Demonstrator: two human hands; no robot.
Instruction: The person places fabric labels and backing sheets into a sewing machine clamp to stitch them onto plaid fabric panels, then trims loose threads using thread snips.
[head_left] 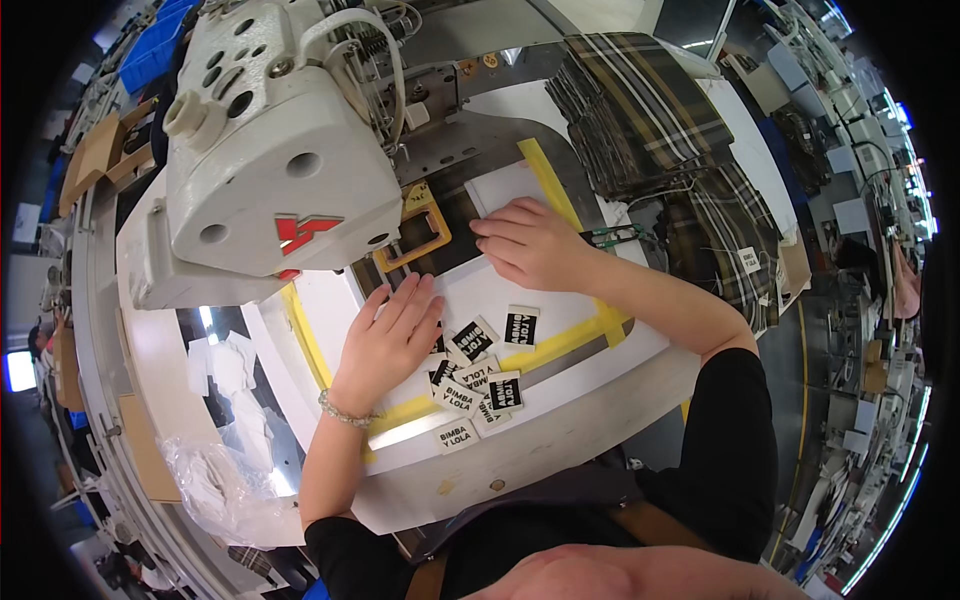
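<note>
My left hand (pixel 392 338) lies with its fingers outstretched, their tips at the dark plaid fabric (pixel 455 208) below an orange clamp frame (pixel 440 232) of the white sewing machine (pixel 275 175). My right hand (pixel 530 245) rests, fingers slightly bent and spread, on the fabric and white template (pixel 485 185) right of the frame. Several small black and white labels (pixel 455 435) lie loosely piled beside my left hand on the white board edged with yellow tape (pixel 610 330). Green-handled thread snips (pixel 615 236) lie beside my right hand. What is beneath my fingertips is partly hidden.
Stacks of folded plaid fabric (pixel 650 100) fill the back right. White paper scraps (pixel 235 380) and a crumpled plastic bag (pixel 210 480) lie at the left. Cardboard boxes (pixel 100 150) and blue bins (pixel 150 55) stand beyond the machine on the left.
</note>
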